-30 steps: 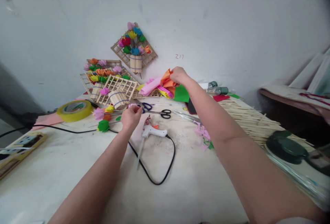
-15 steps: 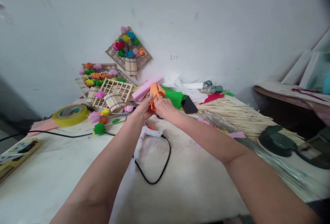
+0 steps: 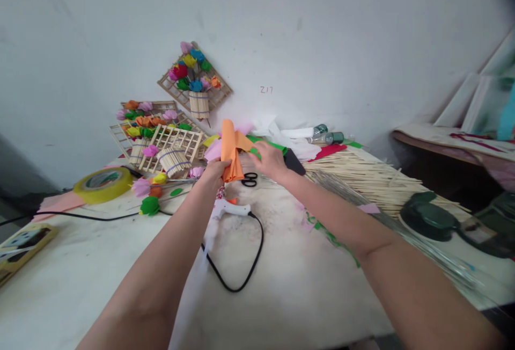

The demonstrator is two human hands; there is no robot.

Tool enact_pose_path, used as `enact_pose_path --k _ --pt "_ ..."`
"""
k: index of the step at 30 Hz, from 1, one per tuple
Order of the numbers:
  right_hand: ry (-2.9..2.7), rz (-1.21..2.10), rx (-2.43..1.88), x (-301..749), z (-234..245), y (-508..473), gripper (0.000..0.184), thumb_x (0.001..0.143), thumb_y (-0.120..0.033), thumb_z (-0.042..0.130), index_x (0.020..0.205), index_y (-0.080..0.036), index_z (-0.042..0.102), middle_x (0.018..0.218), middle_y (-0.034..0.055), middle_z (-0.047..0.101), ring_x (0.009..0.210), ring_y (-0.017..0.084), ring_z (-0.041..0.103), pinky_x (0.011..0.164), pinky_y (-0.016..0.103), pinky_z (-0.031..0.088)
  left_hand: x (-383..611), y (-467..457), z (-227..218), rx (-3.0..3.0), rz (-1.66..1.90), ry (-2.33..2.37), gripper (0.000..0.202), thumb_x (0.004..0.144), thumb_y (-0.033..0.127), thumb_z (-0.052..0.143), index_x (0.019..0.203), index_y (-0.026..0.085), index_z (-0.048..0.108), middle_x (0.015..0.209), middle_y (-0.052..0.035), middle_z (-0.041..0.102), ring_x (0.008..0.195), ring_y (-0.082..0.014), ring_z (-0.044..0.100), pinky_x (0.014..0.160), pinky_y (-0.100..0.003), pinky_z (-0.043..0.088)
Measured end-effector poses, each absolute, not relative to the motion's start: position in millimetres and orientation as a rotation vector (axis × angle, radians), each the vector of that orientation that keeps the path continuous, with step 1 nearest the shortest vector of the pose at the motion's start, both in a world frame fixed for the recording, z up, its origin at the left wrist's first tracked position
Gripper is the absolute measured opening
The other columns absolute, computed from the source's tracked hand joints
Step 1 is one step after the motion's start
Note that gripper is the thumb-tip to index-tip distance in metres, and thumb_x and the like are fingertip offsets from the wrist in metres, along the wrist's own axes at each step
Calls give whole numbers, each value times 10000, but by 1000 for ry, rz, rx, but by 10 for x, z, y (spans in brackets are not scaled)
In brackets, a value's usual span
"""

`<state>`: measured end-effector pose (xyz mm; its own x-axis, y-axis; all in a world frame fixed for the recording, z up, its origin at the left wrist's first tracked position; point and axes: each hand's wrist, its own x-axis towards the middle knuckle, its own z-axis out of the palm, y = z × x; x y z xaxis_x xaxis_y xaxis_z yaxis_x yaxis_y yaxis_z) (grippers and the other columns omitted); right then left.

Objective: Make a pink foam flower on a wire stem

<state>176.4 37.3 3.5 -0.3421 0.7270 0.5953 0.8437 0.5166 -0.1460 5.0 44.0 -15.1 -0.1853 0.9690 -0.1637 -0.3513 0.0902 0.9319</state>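
My left hand (image 3: 218, 172) is closed around the lower part of an orange crepe paper roll (image 3: 228, 148), which stands upright above the table. A loose flap of the orange paper stretches right to my right hand (image 3: 270, 161), whose fingertips pinch its end. Green crepe paper (image 3: 284, 148) lies behind the right hand and shows between its fingers. Below the hands is a white glue gun (image 3: 231, 209) with an orange trigger and black cord. Black-handled scissors (image 3: 249, 179) lie just right of the orange roll, their blades not clearly seen.
Left are yellow tape (image 3: 105, 184), paper flowers (image 3: 149, 205) and wooden lattice panels (image 3: 181, 140); another panel (image 3: 195, 81) is against the wall. Right are a dark phone (image 3: 294, 162), thin wooden sticks (image 3: 362, 175), wire bundles (image 3: 426, 256) and green scraps (image 3: 332, 238). A power strip (image 3: 26, 248) sits far left.
The orange paper, bunched between both hands before, now stands taller with a flap drawn out. My right hand has moved right, away from my left. The scissors and green scraps have come into sight.
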Motion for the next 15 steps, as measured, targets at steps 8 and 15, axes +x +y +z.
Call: enact_pose_path --k 8,15 --pt "-1967 -63 -1882 2054 -64 799 696 753 -621 528 1258 -142 517 1218 177 564 1097 336 546 869 438 440 -117 465 -247 840 1505 1197 248 623 31 649 850 127 618 736 -40 656 686 -167 657 679 -305 539" --pt "-2087 73 -1872 1948 -159 863 263 804 -362 557 994 -245 697 1055 57 685 999 242 623 778 323 464 -188 482 -263 861 1484 1195 252 613 31 653 844 128 626 747 -43 659 637 -151 631 640 -294 536"
